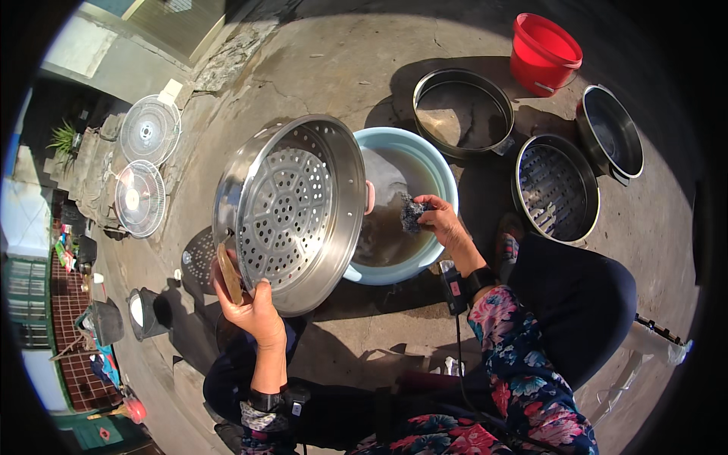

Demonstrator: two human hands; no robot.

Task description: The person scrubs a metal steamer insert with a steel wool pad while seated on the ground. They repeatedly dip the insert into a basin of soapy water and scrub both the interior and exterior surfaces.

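A large metal steamer pot with a perforated bottom (284,212) is tilted up on its side, its inside facing right. My left hand (258,311) grips it by the handle at its lower left, fingers behind and thumb on the rim. Between the fingertips of my right hand (446,226) is a dark grey scouring pad (412,214), held over the light blue basin (449,178). Murky brownish water (394,239) fills the basin. The steamer overlaps the basin's left side, and a pinkish handle (369,197) shows on its right rim.
Beyond the basin stands a round metal ring (464,148). To the right are another perforated steamer tier (557,189), a deep metal pot (613,133) and a red bucket (546,54). Two fan grilles (142,197) lean at the left, near a dark bucket (148,312).
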